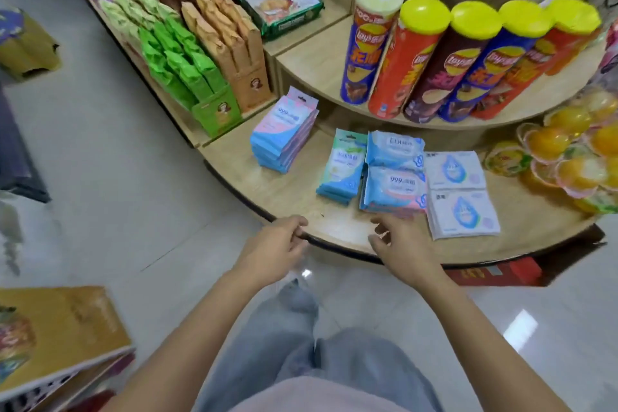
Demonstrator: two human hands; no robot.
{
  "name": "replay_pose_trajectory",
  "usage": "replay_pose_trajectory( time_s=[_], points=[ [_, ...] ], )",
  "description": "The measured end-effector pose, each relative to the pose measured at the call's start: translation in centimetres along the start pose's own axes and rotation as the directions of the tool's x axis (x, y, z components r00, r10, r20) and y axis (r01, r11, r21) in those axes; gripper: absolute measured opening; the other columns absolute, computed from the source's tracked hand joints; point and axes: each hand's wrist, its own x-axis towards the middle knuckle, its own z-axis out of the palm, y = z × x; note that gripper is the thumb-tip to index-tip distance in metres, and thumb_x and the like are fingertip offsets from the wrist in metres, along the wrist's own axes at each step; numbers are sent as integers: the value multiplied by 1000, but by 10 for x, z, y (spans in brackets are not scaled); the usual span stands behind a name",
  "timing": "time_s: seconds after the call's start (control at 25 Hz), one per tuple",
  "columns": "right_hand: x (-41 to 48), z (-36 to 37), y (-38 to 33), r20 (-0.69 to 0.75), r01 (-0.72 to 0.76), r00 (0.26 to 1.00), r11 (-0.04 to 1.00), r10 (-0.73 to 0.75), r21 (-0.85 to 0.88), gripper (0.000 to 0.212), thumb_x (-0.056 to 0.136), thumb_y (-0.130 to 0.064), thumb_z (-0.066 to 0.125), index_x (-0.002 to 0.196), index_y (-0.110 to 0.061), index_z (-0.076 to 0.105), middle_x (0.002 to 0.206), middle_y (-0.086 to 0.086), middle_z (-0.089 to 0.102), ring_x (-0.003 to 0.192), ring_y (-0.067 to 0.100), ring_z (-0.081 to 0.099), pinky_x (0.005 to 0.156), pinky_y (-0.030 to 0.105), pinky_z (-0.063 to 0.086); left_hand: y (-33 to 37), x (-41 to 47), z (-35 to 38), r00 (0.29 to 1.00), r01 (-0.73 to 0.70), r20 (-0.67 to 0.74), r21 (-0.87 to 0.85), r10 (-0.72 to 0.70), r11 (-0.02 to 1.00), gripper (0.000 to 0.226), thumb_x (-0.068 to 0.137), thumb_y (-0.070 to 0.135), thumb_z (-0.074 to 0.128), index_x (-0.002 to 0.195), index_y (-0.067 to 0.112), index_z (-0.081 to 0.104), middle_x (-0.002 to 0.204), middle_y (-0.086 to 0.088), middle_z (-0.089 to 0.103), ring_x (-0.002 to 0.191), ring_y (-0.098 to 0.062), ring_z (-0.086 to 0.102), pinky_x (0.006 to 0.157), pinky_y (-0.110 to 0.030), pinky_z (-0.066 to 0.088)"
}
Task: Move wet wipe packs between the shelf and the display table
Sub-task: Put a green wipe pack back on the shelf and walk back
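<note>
Display table (294, 192), packs (394, 189) laid flat.
Left hand (276, 241) and right hand (403, 244) were empty, fingers loose; pickup judged next, requiring a pinch.

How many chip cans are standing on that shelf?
5, in a row on the middle tier: pale-lidded can leftmost, then red can, purple can, blue can, orange can. Others may hide behind.

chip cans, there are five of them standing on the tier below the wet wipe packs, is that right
Not quite. The five chip cans stand on the tier above the wet wipe packs, not below them. The packs lie on the lowest tier, nearest the person. The head view shows it.
</note>
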Motion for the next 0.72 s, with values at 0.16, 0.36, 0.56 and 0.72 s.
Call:
replay_pose_trajectory(
  time_s=[0.16,0.36,0.56,0.72],
  points=[
    [64,7,-31,2,-186,981,930,195,317,45,89,-22,58,132,-14,47,120,3,60,107,19,58,88,26,41,10,98,-22,1000,-1,18,-14,1,1000,51,91,32,57,138,24,40,129,1,53,117,-16,52,96,-34,44],
    [119,44,-34,122,-349,936,820,331,453,43,89,-21,55,128,-8,41,123,9,57,112,28,56,78,25,37,11,176,11,985,153,99,-158,-138,975,72,88,35,62,146,12,27,149,-9,37,136,-22,36,108,-32,30],
    [159,84,-34,101,-374,913,709,396,597,72,72,-36,49,137,-9,38,133,9,49,123,22,49,106,40,39,7,222,39,945,328,140,-445,-297,834,89,72,49,75,142,10,36,144,-8,44,130,-21,45,110,-36,34],
    [166,86,-30,109,-410,839,489,532,770,47,85,-15,56,128,-6,39,120,5,53,99,11,57,88,18,47,2,227,44,966,243,58,-530,-251,812,31,73,28,80,99,21,63,94,4,69,77,0,63,76,-26,54]
  ],
)
